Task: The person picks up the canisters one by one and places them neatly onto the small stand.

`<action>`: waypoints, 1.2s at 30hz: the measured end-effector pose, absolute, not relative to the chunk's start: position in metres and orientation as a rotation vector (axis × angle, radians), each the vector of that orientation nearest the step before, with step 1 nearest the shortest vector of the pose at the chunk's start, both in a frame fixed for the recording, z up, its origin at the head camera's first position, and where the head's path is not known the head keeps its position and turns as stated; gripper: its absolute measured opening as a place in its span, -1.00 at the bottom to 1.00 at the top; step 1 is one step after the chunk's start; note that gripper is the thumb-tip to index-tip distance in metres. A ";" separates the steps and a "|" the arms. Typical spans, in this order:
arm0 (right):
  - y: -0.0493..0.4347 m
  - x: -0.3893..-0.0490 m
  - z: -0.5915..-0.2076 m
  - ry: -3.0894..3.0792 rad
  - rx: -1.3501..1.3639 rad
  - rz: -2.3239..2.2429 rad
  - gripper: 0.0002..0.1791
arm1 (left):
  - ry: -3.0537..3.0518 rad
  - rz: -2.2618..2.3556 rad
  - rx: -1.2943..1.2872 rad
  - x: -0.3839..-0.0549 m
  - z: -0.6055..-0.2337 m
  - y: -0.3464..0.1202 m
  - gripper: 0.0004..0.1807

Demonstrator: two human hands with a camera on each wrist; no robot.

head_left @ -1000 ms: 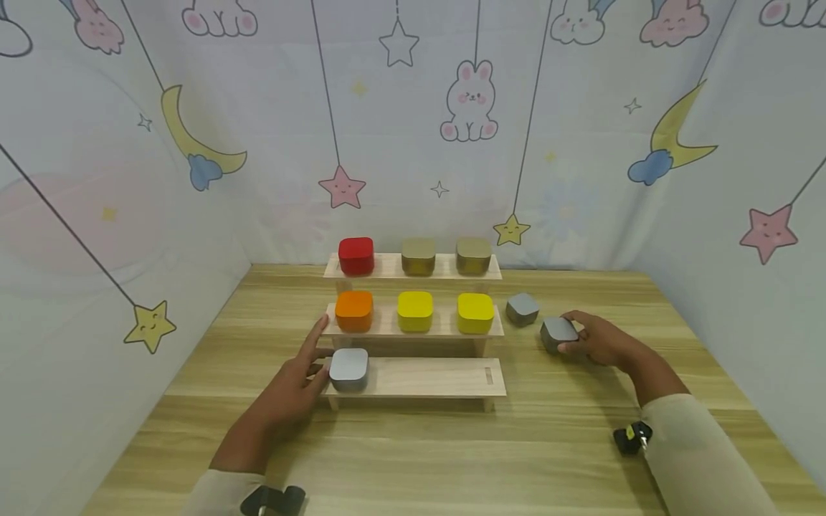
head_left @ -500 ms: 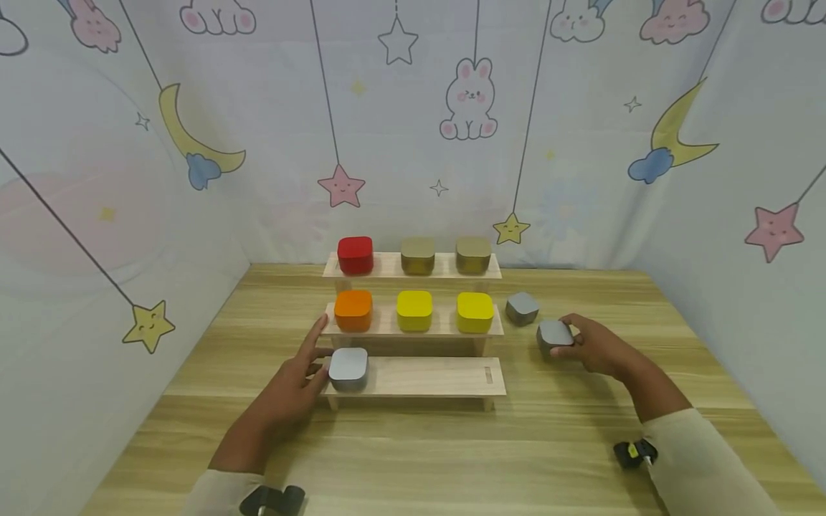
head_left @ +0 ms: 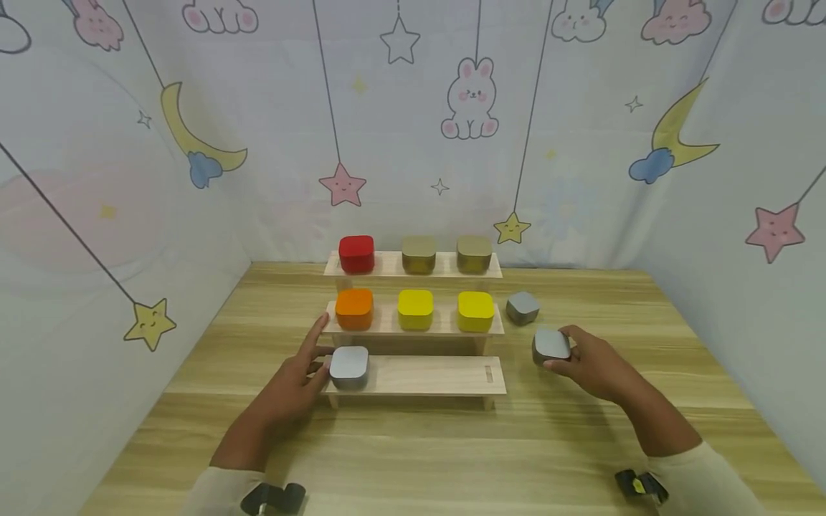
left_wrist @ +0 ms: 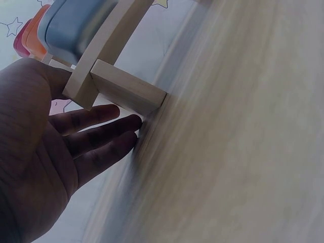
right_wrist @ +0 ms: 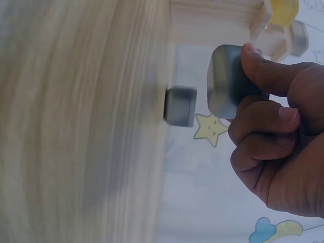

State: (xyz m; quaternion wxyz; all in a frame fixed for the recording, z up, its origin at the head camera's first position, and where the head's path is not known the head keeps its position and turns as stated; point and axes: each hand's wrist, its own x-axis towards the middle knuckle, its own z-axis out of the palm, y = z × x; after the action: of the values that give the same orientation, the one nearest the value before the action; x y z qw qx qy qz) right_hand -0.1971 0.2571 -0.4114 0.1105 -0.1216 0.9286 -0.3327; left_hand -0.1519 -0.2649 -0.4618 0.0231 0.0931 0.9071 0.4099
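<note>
My right hand pinches a grey rounded block between thumb and fingers; in the right wrist view this block is off the table. Another grey block lies on the table behind it. At the left end of the front wooden shelf rests my left hand, its thumb close to a grey block standing there. In the left wrist view the fingers of this hand extend loosely beside the shelf leg and hold nothing. Whether the thumb touches the block is hard to tell.
Behind, the middle shelf bears an orange block and two yellow blocks. The back shelf carries a red block and two olive-gold ones. Patterned cloth walls surround the wooden table.
My right hand has moved toward me and slightly left with the grey block, away from the other grey block on the table. The left hand has stayed in place.
</note>
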 end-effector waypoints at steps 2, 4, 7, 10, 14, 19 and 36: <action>0.253 -0.192 -0.410 2.757 -0.364 -0.947 -0.17 | 2.805 1.274 0.285 -0.152 -0.462 -0.265 0.00; 0.248 -0.187 -0.409 2.785 -0.361 -0.923 -0.16 | 2.808 1.267 0.283 -0.152 -0.463 -0.266 0.00; 0.242 -0.179 -0.407 2.818 -0.362 -0.905 -0.14 | 2.812 1.264 0.283 -0.152 -0.463 -0.266 0.00; 0.235 -0.172 -0.405 2.839 -0.369 -0.909 -0.13 | 2.818 1.259 0.287 -0.152 -0.462 -0.266 0.01; 0.226 -0.163 -0.400 2.842 -0.410 -0.938 -0.14 | 2.820 1.270 0.300 -0.152 -0.462 -0.265 0.02; 0.216 -0.155 -0.396 2.839 -0.443 -0.957 -0.15 | 2.818 1.280 0.310 -0.152 -0.463 -0.266 0.02; 0.183 -0.142 -0.400 2.838 -0.478 -1.022 -0.21 | 2.849 1.273 0.375 -0.151 -0.461 -0.263 0.02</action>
State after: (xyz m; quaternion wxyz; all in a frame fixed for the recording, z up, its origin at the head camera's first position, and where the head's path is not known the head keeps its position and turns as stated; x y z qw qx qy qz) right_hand -0.1422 0.1833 -0.4003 0.0436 -0.1565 0.9284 -0.3343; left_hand -0.1508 -0.2633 -0.4614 -0.0005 0.1193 0.9064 0.4051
